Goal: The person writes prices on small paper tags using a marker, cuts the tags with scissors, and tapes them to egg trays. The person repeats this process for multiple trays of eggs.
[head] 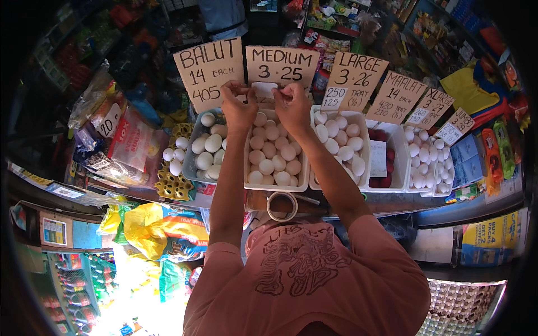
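Both my hands are raised over the egg containers, in front of a handwritten cardboard sign (282, 56). A small blank white paper label (265, 90) stretches between them, against the lower part of that sign. My left hand (239, 103) pinches its left edge, and my right hand (293, 105) grips the right edge between thumb and fingers. Below my wrists stands a white plastic container (276, 187) full of pale eggs (278, 162). Left of it, partly behind my left forearm, is a grey-blue container (190, 161) of larger whitish eggs (204, 160).
A roll of tape (282, 206) stands at the counter's near edge. More cardboard signs (357, 80) rise behind further egg containers (388, 159) on the right. A yellow egg tray (174, 187) and bagged goods (134, 143) lie left. A person (222, 17) stands beyond the counter.
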Motion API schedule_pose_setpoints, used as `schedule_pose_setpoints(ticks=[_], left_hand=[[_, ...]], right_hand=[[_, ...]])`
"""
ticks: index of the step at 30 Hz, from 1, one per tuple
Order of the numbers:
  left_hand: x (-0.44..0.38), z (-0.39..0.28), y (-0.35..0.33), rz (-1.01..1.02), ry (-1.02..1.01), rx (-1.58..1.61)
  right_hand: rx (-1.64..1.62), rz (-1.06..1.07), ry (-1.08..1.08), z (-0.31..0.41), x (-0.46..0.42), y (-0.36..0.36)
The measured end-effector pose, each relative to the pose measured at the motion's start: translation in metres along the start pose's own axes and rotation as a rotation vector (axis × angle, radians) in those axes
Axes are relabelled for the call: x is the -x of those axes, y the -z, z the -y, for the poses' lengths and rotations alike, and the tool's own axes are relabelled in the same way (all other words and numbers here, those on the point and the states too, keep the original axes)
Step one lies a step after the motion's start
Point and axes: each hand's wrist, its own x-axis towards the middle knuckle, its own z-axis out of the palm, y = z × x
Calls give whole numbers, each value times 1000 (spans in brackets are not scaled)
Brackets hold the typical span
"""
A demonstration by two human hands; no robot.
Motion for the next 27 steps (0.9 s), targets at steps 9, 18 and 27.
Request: schedule_pose_setpoints(ticks=[9, 18, 27], left_hand=[[-3, 2, -4, -13, -17, 79], [-4, -2, -4, -12, -15, 119], [-4, 3, -7, -23, -58, 111]], right_hand=[[19, 5, 26, -8, -3, -3], [32, -6, 61, -13, -4, -4], [41, 3, 37, -10, -6, -4]])
